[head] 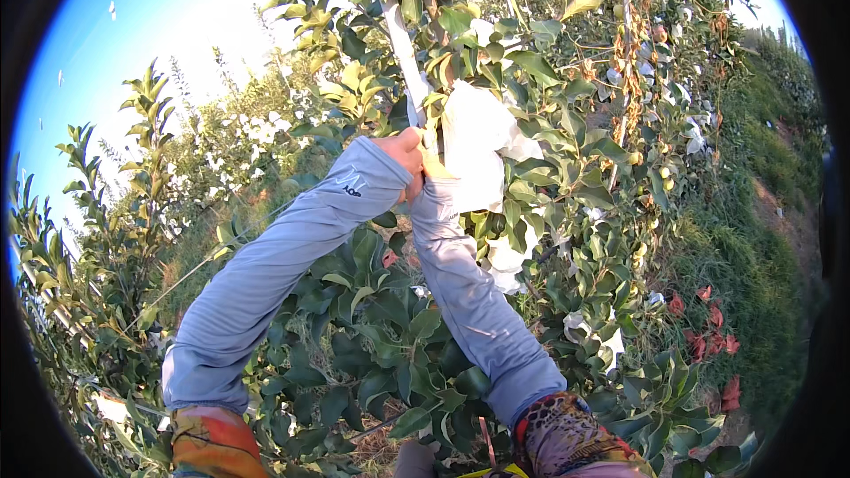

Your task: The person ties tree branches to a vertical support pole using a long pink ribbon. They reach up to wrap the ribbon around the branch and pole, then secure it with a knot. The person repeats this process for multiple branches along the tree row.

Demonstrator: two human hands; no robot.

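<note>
Both hands meet in front of the fruit tree, beside a pale upright pole [402,46]. My left hand [404,154] has its fingers curled, with the back of the hand towards the camera; what lies inside it is hidden. Close against it, on the right, is my right hand [435,166], mostly covered by the left hand and the glare. A white bag [475,146] hangs among the leaves just right of the hands, brightly sunlit. Grey-blue arm sleeves [285,265] cover both forearms.
Leafy branches [398,318] spread below the arms. A thin wire [199,267] runs in from the left. More white bags [694,136] and green fruit [666,179] hang at the right. Red scraps [714,338] lie on the grass there.
</note>
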